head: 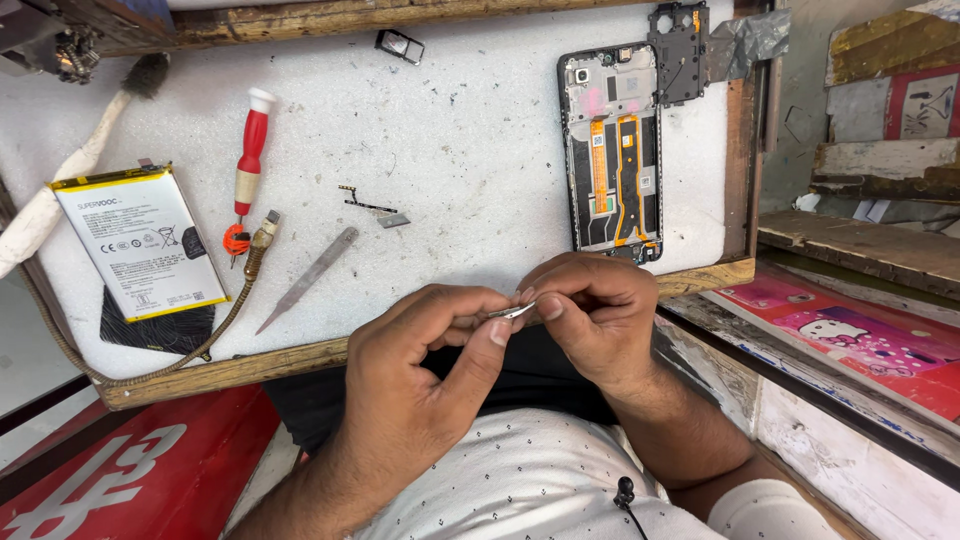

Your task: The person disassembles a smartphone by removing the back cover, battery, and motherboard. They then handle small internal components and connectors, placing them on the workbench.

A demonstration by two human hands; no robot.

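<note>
While the left hand (425,355) and right hand (590,310) both pinch the small thin silvery metal piece (512,312) at the near edge of the white foam work mat (470,140), a light fingertip grip held close over the mat seems wisest, lest it bend or drop. Most of the piece is hidden by fingers, so its kind is unclear; the opened black phone frame (612,150) lies far right.
</note>
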